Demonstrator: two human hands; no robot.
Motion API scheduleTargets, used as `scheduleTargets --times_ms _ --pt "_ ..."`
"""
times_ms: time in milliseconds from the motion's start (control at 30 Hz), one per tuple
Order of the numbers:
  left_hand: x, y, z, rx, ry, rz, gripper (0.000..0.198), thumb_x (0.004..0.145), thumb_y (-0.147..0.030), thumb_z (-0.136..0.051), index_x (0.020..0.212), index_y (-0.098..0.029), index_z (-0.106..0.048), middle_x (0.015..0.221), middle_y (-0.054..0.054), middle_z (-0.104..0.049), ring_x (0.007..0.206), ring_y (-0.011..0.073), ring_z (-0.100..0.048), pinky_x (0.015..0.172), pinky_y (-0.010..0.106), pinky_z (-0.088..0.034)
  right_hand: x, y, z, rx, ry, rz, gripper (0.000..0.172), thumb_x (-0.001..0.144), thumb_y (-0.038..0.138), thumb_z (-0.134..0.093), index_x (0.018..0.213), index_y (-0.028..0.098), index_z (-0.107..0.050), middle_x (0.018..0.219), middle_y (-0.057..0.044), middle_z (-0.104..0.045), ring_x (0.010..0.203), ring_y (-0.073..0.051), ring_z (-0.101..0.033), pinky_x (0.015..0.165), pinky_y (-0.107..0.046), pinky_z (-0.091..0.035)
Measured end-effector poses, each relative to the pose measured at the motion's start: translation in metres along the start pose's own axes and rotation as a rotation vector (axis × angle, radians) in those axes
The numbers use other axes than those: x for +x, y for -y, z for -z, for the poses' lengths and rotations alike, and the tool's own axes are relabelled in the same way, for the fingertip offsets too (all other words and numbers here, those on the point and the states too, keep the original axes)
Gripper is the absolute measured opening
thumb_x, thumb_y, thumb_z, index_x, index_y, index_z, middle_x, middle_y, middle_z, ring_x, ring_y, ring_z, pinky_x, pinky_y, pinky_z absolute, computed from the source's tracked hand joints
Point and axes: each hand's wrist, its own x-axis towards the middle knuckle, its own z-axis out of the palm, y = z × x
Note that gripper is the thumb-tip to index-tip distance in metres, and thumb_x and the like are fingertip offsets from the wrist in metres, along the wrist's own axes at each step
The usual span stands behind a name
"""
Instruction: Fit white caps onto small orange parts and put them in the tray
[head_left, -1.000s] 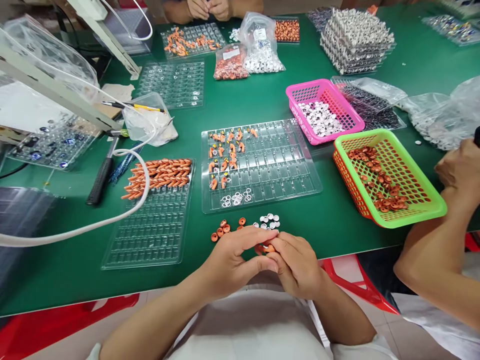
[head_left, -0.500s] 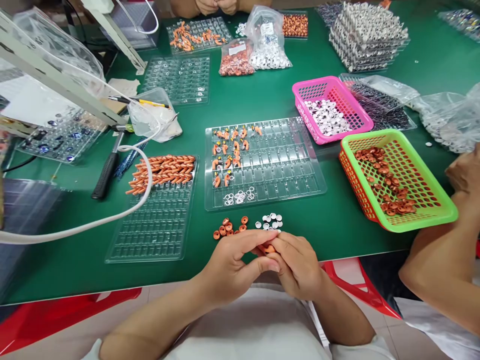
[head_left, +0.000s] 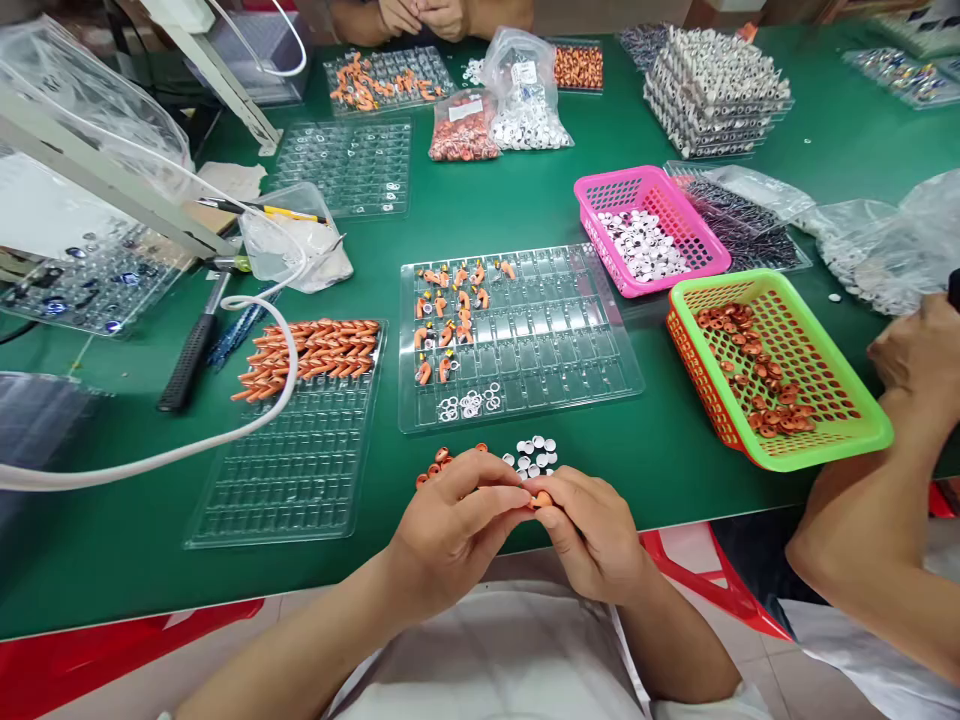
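Note:
A small orange plastic part (head_left: 541, 499) is pinched between the fingertips of my right hand (head_left: 592, 535), at the table's near edge. My left hand (head_left: 446, 535) comes in from the other side, thumb and fingertips pressed together at the part's left end. The fingers hide most of its shape. Just beyond my left hand lie several small orange cups (head_left: 435, 468), partly covered by it. White round caps (head_left: 531, 458) lie loose beyond the fingertips. Farther off is a clear plastic tray (head_left: 555, 345) with curved orange pieces (head_left: 463, 325) and white rings (head_left: 471, 404).
On the left are a second tray (head_left: 277, 500) with orange braided-looking pieces (head_left: 315, 355), a hammer (head_left: 187, 360) and a white cable (head_left: 285, 370). A pink basket (head_left: 652, 180) and green basket (head_left: 847, 370) stand right, beside a co-worker's arm (head_left: 862, 510). Another person's hands (head_left: 424, 17) are opposite.
My left fingers have drawn closed into a pinch at the orange part, and its hand now covers more of the orange cups. The whole view has shifted slightly.

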Motion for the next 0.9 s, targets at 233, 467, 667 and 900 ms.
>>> scheduleTargets --times_ms 233,467,667,900 --pt "-0.0006 -0.0002 -0.0018 0.122 -0.021 -0.085 0.018 0.083 -0.006 -0.068 0.098 -0.016 -0.067 0.091 0.007 -0.067 0.08 0.0165 -0.062 0.078 0.038 -0.057 -0.003 0.0022 -0.0005 -0.114 0.002 0.017 0.03 0.098 0.015 -0.046 0.127 0.013 -0.053 0.093 -0.009 -0.068 0.075 -0.017 -0.061 0.062 -0.029 -0.049" --pt "0.0045 -0.0001 -0.0076 0.033 -0.01 -0.136 0.026 0.084 0.001 -0.063 0.106 -0.012 -0.063 0.088 0.008 -0.074 0.08 0.0162 -0.066 0.074 0.031 -0.057 -0.0042 0.0009 0.0012 -0.124 0.031 0.001 0.035 0.098 0.015 -0.046 0.132 0.014 -0.05 0.096 -0.01 -0.068 0.08 -0.018 -0.062 0.064 -0.03 -0.05" --pt "0.0042 0.0008 -0.008 0.022 -0.017 -0.182 0.024 0.087 -0.002 -0.059 0.108 -0.014 -0.063 0.084 0.008 -0.074 0.078 0.016 -0.067 0.069 0.03 -0.058 -0.0033 0.001 0.0035 -0.06 0.067 -0.02 0.035 0.099 0.017 -0.044 0.134 0.015 -0.05 0.094 -0.009 -0.067 0.078 -0.018 -0.06 0.063 -0.029 -0.05" --pt "0.0034 0.0024 -0.007 0.056 0.019 -0.203 0.026 0.086 0.003 -0.059 0.108 -0.01 -0.064 0.09 0.01 -0.073 0.084 0.0175 -0.065 0.077 0.033 -0.057 0.0025 0.0058 0.0067 -0.063 0.097 -0.05 0.032 0.1 0.021 -0.042 0.13 0.016 -0.051 0.098 -0.01 -0.068 0.082 -0.019 -0.062 0.07 -0.032 -0.054"
